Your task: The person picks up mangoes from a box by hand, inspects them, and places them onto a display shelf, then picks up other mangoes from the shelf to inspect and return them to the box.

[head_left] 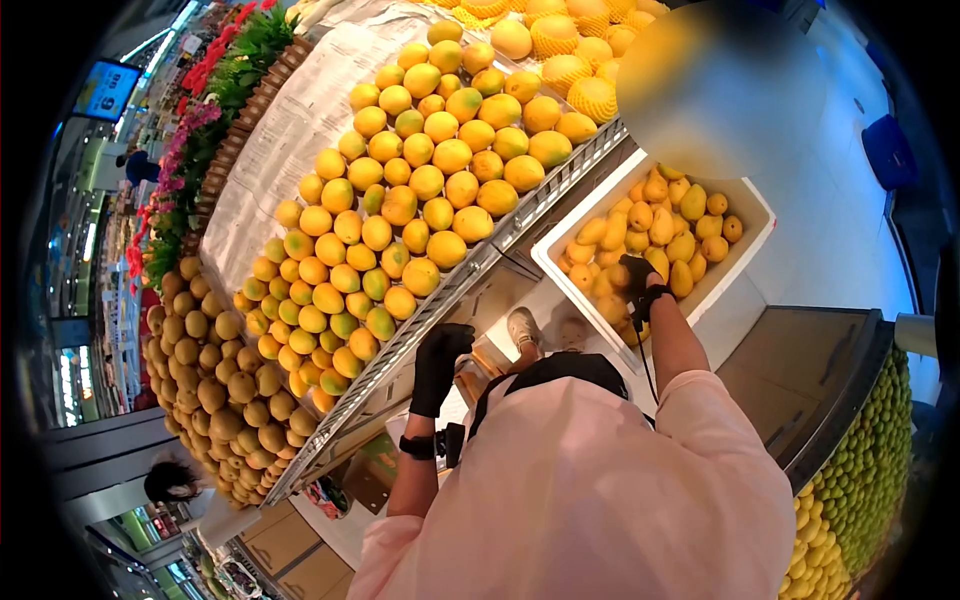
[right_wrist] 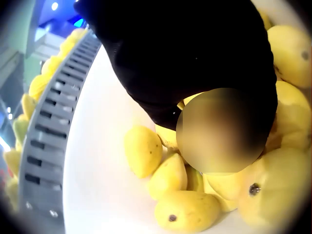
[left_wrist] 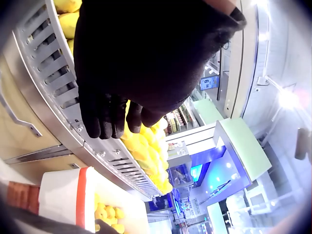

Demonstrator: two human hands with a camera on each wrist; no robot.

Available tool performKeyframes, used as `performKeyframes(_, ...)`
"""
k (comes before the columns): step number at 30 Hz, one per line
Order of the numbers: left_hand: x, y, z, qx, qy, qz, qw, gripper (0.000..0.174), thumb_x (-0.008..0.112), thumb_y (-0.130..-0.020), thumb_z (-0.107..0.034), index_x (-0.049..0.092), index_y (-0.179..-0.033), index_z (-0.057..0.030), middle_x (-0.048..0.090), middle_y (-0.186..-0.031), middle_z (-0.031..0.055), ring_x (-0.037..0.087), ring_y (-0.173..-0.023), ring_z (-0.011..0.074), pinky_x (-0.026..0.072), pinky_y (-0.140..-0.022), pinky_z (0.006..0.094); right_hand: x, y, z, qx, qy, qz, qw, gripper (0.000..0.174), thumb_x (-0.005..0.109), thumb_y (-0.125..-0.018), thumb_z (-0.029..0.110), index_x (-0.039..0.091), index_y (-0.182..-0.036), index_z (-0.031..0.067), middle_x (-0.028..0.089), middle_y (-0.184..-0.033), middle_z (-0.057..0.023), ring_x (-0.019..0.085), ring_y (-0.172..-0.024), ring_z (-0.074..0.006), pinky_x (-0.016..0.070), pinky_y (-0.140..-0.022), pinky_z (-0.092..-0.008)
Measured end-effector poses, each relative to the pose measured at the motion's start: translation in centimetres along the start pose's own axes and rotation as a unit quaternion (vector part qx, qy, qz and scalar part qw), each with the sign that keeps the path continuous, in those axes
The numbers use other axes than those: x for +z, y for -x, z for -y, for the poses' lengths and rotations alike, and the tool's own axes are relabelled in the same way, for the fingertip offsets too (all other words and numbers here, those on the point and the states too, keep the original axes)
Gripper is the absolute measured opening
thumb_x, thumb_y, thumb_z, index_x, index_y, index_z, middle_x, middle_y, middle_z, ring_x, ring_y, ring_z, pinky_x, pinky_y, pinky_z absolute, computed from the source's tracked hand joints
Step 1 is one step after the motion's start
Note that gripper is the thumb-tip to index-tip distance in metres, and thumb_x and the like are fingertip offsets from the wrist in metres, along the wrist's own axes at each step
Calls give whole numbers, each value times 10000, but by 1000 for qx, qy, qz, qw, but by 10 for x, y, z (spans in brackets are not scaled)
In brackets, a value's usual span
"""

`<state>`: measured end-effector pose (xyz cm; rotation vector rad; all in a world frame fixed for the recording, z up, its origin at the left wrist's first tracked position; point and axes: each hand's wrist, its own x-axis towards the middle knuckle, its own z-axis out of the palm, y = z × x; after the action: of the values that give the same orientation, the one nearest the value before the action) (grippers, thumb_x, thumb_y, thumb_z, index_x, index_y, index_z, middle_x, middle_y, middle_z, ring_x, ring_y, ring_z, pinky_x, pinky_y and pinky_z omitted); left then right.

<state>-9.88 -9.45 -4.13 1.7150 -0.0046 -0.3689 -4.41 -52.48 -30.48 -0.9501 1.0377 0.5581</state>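
Observation:
A black glove covers my right hand (head_left: 640, 280), which reaches down into a white foam box (head_left: 745, 250) among yellow mangoes (head_left: 690, 205). In the right wrist view its thumb and fingers arch over the fruit, with a bit of yellow between them. A blurred patch hides the fingertips, so I cannot tell whether they grip a mango. My left hand (head_left: 440, 365), also gloved in black, hovers beside the metal rail (head_left: 385, 365) of the fruit display. Its fingers (left_wrist: 105, 117) hang loosely and hold nothing in the left wrist view.
Rows of yellow-green mangoes (head_left: 400, 205) cover the sloped display beyond the rail. Brown round fruit (head_left: 215, 385) is heaped at its left, and net-wrapped fruit (head_left: 555, 38) sits at the top. A stand of green fruit (head_left: 870, 470) is at the lower right. Cardboard boxes (head_left: 790, 370) stand nearby.

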Motion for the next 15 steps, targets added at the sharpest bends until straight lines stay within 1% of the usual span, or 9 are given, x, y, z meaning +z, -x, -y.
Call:
performKeyframes(1, 1, -3, -2, -14, 27, 4, 1000, 190, 537, -877, 56, 623, -1040, 9, 656, -1010, 69, 630, -885, 134, 522, -806, 269, -13, -15, -4, -138, 252, 51, 957, 477, 721, -814, 328, 586, -1195, 75, 634, -1135, -84, 611, -1035, -212, 512, -870, -330)
performKeyframes(2, 3, -5, -8, -12, 7, 4, 1000, 168, 554, -889, 28, 627, -1040, 8, 663, -1005, 70, 631, -878, 137, 522, -805, 270, -28, -35, -9, -289, 467, 29, 835, 457, 740, -813, 263, 568, -1203, 96, 622, -1125, -73, 604, -1055, -201, 515, -891, -311)
performKeyframes(4, 8, -13, -16, -37, 12, 2, 999, 139, 558, -925, -32, 637, -1032, 9, 670, -989, 75, 634, -877, 144, 521, -803, 275, -15, 36, 12, -225, 230, 75, 944, 437, 723, -829, 196, 552, -1215, 84, 612, -1123, -66, 606, -1046, -199, 518, -883, -304)
performKeyframes(7, 17, -22, -28, -19, -18, 26, 999, 160, 567, -947, -95, 656, -1028, 11, 674, -974, 77, 632, -871, 148, 520, -798, 281, -4, 104, 32, -200, -55, 178, 962, 468, 730, -826, 143, 525, -1237, 54, 605, -1134, -77, 607, -1043, -196, 517, -884, -304)
performKeyframes(10, 29, -37, -30, -13, -9, 61, 998, 182, 588, -943, -126, 671, -1034, 8, 672, -979, 74, 627, -852, 144, 517, -790, 285, 4, 132, 46, -285, -132, 291, 904, 535, 760, -803, 137, 500, -1260, 36, 609, -1119, -93, 605, -1039, -203, 507, -890, -310)
performKeyframes(11, 36, -41, -37, 0, -20, 72, 997, 191, 605, -933, -129, 675, -1050, 5, 669, -969, 67, 615, -836, 135, 509, -780, 274, 10, 152, 54, -419, 32, 256, 871, 484, 724, -834, 115, 498, -1254, 33, 592, -1139, -98, 611, -1042, -246, 524, -893, -351)
performKeyframes(13, 53, -48, -47, 15, -21, 89, 996, 189, 605, -929, -122, 677, -1049, 4, 667, -961, 62, 611, -837, 130, 505, -779, 266, 30, 205, 72, -620, 305, 109, 714, 452, 698, -852, 76, 495, -1253, 28, 578, -1159, -99, 615, -1046, -272, 534, -903, -375)
performKeyframes(14, 61, -52, -50, 22, -21, 97, 995, 188, 605, -926, -118, 678, -1049, 4, 665, -956, 60, 609, -837, 128, 503, -779, 262, 38, 227, 78, -676, 427, 33, 600, 472, 709, -839, 58, 494, -1257, 25, 582, -1158, -96, 613, -1047, -256, 528, -910, -359)
performKeyframes(15, 69, -57, -53, 45, -29, 100, 994, 184, 608, -913, -99, 657, -1051, 12, 665, -910, 61, 615, -801, 125, 506, -742, 259, 46, 244, 79, -641, 365, 92, 669, 485, 717, -822, 42, 497, -1252, 13, 587, -1151, -85, 607, -1038, -215, 515, -913, -330)
